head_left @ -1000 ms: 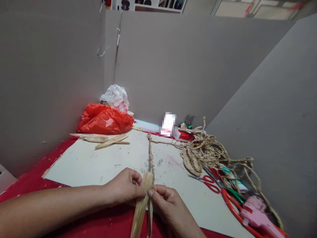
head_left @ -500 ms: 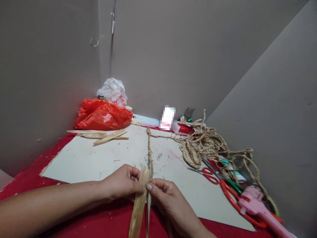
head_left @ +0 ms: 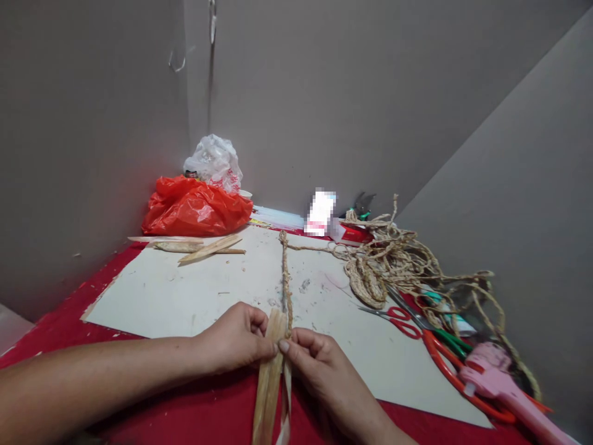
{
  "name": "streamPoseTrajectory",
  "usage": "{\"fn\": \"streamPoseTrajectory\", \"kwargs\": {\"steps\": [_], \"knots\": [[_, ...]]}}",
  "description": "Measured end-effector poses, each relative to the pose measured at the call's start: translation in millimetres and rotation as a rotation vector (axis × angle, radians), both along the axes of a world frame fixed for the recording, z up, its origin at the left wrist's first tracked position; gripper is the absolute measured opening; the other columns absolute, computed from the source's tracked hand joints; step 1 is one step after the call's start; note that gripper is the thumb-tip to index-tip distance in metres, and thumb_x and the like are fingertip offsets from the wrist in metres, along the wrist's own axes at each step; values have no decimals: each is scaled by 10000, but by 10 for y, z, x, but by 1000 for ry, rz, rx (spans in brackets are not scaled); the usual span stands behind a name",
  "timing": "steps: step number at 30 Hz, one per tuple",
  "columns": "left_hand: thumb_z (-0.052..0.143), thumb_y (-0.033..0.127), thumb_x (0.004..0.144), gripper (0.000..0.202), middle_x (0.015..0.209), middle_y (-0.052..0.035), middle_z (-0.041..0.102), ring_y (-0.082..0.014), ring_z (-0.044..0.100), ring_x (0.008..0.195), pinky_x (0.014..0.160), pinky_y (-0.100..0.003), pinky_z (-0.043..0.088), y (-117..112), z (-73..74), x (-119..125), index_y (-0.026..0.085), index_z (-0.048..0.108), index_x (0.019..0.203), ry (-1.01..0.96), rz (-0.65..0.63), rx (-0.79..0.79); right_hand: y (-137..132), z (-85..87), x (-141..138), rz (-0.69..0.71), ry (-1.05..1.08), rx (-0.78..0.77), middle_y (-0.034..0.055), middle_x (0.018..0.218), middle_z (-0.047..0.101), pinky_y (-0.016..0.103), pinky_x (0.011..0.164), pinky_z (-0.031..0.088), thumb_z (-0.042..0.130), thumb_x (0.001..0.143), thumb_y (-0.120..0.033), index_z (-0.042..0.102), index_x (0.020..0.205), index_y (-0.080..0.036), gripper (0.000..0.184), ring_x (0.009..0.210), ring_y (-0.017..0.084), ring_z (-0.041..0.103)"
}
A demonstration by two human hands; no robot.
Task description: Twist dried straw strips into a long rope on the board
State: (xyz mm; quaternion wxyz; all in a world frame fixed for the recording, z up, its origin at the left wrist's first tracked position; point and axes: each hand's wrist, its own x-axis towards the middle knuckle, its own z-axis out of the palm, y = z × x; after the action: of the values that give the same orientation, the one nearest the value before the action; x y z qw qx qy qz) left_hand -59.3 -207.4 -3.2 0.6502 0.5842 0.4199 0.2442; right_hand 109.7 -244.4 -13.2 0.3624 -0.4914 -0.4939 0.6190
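A flat, straw-coloured dried fibre strip (head_left: 269, 395) is pinched in my left hand (head_left: 236, 340), its blunt upper end poking up past the fingers and its tail hanging over the table's front. My right hand (head_left: 319, 364) is closed, thumb against forefinger, on the near end of a braided rope (head_left: 285, 272). Both sets of fingertips nearly meet, with the strip and rope side by side between them. Below the right fingers dangles a narrower pale strip (head_left: 286, 402). From the rope's far end a thin strand leads right to a tangled rope pile (head_left: 393, 266).
Right of my hands lie red-handled scissors (head_left: 403, 321), larger orange-handled shears (head_left: 440, 364) and a pink glue gun (head_left: 491, 371). Several dried strips (head_left: 208, 250) rest at the back left, before a red plastic bag (head_left: 194, 207). A blurred bright screen (head_left: 319, 213) stands at the back. White board (head_left: 185, 296) covers the red cloth.
The whole view has shifted slightly, so everything sits a little further right and higher. Both hands keep their hold, and the strip's tail hangs a bit more upright.
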Motion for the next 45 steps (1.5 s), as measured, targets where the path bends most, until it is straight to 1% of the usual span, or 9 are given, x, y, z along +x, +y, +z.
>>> {"fn": "streamPoseTrajectory", "kwargs": {"steps": [12,17,21,25,28,31,34,39,45], "knots": [[609,277,713,173,593,20,501,-83,413,579,562,-207,342,-166,278,-19,106,632,698,-124,-44,122,2,114,35,9,79,-17,15,602,563,221,540,358,674,699,-497,629,701,-112,388,564,112,464],[586,321,762,196,700,-17,590,-133,527,701,683,-248,443,-273,757,-100,134,638,739,-86,-44,315,-3,58,31,-11,99,-37,1,552,550,210,493,308,710,651,-491,610,638,-124,381,508,96,429],[549,449,782,315,677,-7,566,-151,573,684,636,-276,456,-203,1233,-281,160,587,900,-88,218,402,-16,26,8,-36,83,-90,-36,501,473,203,460,233,700,667,-480,562,617,-136,374,461,66,343],[437,345,862,286,587,69,378,-62,495,595,622,-258,363,-6,1715,-605,155,492,1068,-12,500,711,-16,3,4,-40,-3,-60,-49,503,416,210,465,184,683,688,-468,525,588,-139,378,477,62,291],[403,307,862,317,592,76,313,-40,457,610,647,-261,312,276,1858,-887,99,471,1091,166,593,938,-23,19,-5,-43,6,-51,-56,496,399,218,471,182,686,678,-468,516,578,-147,377,470,62,276],[482,350,797,302,624,35,471,-107,505,655,650,-249,347,572,1640,-1058,92,563,931,640,531,950,-43,65,-23,-59,50,-71,-71,460,369,221,464,186,698,660,-474,511,572,-158,377,438,57,244],[539,293,745,224,779,-47,606,-168,549,737,678,-266,369,644,1142,-942,134,613,884,923,548,1012,-59,111,-36,-72,83,-87,-82,428,338,222,449,181,711,643,-485,512,572,-164,385,415,54,222],[473,408,797,337,600,-23,599,-118,512,558,539,-212,361,235,370,-254,133,617,665,375,70,538,-60,139,-43,-80,109,-92,-82,429,352,205,444,196,730,641,-460,535,586,-152,369,417,50,244],[631,387,668,284,573,1,573,-94,456,539,505,-196,334,-34,200,104,106,664,682,148,85,262,-31,72,-22,-11,180,-55,-7,569,549,202,520,310,724,654,-480,632,707,-114,381,530,93,436]]}}
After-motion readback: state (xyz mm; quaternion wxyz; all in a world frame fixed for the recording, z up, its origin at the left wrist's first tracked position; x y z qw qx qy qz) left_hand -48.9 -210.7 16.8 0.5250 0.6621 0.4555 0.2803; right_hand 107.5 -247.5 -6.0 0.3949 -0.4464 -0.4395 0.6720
